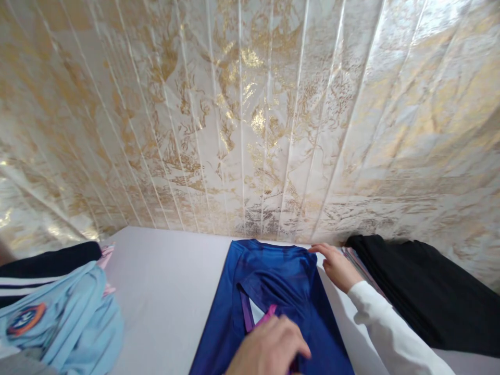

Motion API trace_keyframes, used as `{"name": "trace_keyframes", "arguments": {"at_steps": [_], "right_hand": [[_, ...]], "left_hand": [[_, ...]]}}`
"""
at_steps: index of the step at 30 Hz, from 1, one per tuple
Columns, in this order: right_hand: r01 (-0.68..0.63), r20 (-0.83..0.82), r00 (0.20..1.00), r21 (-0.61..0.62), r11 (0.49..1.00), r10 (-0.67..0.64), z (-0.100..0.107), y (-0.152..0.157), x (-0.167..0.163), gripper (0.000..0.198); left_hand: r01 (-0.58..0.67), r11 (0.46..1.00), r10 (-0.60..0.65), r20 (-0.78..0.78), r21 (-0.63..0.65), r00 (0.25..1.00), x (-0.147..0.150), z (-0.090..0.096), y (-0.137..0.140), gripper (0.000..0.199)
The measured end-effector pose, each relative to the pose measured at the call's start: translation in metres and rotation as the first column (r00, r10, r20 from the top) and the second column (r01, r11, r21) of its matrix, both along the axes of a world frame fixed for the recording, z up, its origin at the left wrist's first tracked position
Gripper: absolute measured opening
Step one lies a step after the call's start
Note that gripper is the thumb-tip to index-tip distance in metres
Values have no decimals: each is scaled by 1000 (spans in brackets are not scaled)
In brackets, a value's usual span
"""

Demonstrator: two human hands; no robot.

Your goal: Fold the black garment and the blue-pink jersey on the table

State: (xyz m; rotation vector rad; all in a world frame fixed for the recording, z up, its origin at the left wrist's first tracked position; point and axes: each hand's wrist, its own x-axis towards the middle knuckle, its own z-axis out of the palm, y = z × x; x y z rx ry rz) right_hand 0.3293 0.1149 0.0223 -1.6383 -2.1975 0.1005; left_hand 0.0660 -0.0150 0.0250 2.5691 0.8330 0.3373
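Note:
A dark blue garment of smooth, slightly shiny cloth lies stretched out on the white surface, its far end close to the patterned backdrop. In its middle is an opening with purple edging, a white patch and a pink strip. My left hand is over this opening at the bottom of the view, fingers curled down on the cloth, their tips partly hidden. Near the garment's far right corner is my right hand, its index finger stretched out to touch the edge and its thumb apart.
To the left lies a loose heap with a light blue cloth bearing a badge, and a black cloth with white stripes. Folded black clothes are stacked at the right. A gold-patterned, shiny sheet rises behind the white tabletop.

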Motion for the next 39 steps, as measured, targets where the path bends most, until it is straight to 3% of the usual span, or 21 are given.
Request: {"name": "trace_keyframes", "arguments": {"at_steps": [1,3,5,6,13,18,21,22,24,26,29,32,36,39], "right_hand": [[13,-6,1000,5,1000,-13,3,8,3,59],[8,-18,1000,-10,1000,-8,4,21,7,58],[-41,-27,999,-44,998,39,-1,29,7,52],[-75,-31,997,-61,995,73,-4,32,7,47],[-197,-53,980,-123,973,192,-14,39,2,12],[-105,-74,992,-77,992,99,-18,38,-7,12],[-40,-89,995,-36,999,37,-23,35,-16,14],[-36,-89,996,-31,999,33,-24,34,-18,14],[-42,-84,996,-29,999,39,-25,33,-22,13],[-56,-85,995,-27,998,53,-22,31,-24,14],[-102,-106,989,-19,995,99,-13,25,-31,21],[-184,-131,975,-26,983,179,-8,17,-45,25],[-259,-139,958,-49,965,250,-15,9,-64,23],[-270,-133,956,-52,961,262,-23,7,-70,21]], "left_hand": [[-183,983,183,5,11,983,-3,8,20,26],[-513,854,517,-38,80,855,-11,21,56,21],[-620,776,628,-59,119,776,-17,26,82,17],[-631,766,641,-75,122,764,-19,25,90,15],[-617,785,619,-110,58,778,-23,9,100,9],[-588,807,584,-78,-52,808,-30,13,109,19],[-587,807,581,-97,-56,808,-36,17,108,10],[-600,799,596,-97,-28,797,-37,19,106,6],[-617,785,619,-78,45,782,-37,27,98,18],[-593,800,599,-66,91,798,-32,35,87,20],[-517,855,514,-164,26,842,-16,40,70,6],[-503,863,475,-264,-47,840,0,35,57,13],[-462,876,433,-196,-139,880,8,31,39,22],[-345,923,312,-189,-173,931,-2,38,20,31]]}}
